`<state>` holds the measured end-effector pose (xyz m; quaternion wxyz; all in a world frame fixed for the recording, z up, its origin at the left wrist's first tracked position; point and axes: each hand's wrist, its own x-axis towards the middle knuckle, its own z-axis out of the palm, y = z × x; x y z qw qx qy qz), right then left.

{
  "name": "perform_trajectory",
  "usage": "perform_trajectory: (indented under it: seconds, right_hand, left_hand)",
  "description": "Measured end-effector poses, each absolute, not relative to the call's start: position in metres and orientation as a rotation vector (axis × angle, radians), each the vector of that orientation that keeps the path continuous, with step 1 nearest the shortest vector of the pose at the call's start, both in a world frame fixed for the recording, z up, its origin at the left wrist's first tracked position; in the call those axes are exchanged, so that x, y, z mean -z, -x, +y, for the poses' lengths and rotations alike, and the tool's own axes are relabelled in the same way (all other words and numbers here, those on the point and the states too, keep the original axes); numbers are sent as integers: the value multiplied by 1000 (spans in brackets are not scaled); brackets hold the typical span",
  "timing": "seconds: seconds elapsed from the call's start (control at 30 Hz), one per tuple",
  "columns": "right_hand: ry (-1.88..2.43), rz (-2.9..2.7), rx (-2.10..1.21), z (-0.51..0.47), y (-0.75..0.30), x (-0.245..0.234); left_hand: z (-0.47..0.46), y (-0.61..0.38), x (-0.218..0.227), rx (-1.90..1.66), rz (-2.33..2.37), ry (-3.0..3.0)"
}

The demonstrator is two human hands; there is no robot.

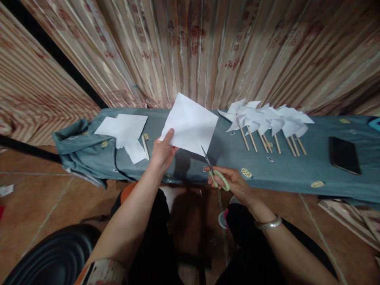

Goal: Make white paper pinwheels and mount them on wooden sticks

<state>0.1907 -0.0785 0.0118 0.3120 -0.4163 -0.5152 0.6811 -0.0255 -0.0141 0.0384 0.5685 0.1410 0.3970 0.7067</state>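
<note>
I have the left hand (162,152) gripping the sheet (191,124) at its left corner, thumb on the upper face, the other fingers mostly hidden underneath. The sheet is plain white paper, held over the cloth (285,170) with one corner pointing away from me. My right hand (233,180) is wrapped around the green handles of the scissors (211,168), by the sheet's near corner. Their tip overlaps the sheet beside that corner; from here I cannot tell whether the blades are parted or whether paper lies between them. A silver bracelet (272,223) circles the right wrist, nearer to me than the sheet.

To the left of the sheet I see loose papers (127,126) overlapping on the cloth, with a slim white rod (145,147) between them and the left hand. To the right of the sheet, white pinwheels (274,118) lie bunched in a row, vanes overlapping, their sticks (263,141) pointing toward me. Farther right of the sheet, past the pinwheels, a dark phone (344,155) lies flat. Beyond the sheet hangs a curtain (208,51) with reddish print.
</note>
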Motion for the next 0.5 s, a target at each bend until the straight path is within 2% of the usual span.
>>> perform_trajectory:
  seconds: [0.5]
  right_hand:
    - [1132, -1339, -1770, -77, -194, -13]
  left_hand:
    - [-15, 18, -38, -1639, 926, -337]
